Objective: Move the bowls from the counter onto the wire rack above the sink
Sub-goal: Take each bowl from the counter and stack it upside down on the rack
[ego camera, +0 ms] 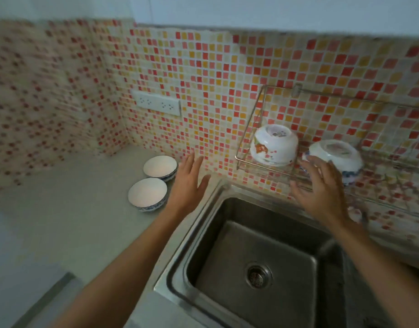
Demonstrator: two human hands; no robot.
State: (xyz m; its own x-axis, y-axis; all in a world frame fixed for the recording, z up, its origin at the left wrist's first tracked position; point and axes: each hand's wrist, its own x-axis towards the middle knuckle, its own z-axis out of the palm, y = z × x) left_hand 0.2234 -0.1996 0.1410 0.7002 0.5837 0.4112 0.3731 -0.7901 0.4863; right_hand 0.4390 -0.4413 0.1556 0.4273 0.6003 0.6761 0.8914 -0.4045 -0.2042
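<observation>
Rack: a wire rack (265,162) hangs on the tiled wall (215,74) above the sink (258,252); it runs left to right along the wall, and its right part is blurred
Bowls on the rack: two, both upside down with their bases pointing up; the flowered bowl (273,145) sits at the rack's left end; the blue-patterned bowl (336,157) sits just to its right, apart from it
Bowls on the counter: two white bowls with blue rims stand upright, mouths facing up, on the pale counter (61,209) left of the sink; the far bowl (160,167) is close to the wall; the near bowl (148,193) is just in front of it, almost touching
Left hand (189,183): fingers spread, holding nothing; hovers between the counter bowls and the sink, just right of both bowls
Right hand (322,190): fingers spread, holding nothing; raised in front of the blue-patterned bowl; whether the fingertips touch it cannot be told
Wall socket (158,104): white, on the tiles above the counter bowls
</observation>
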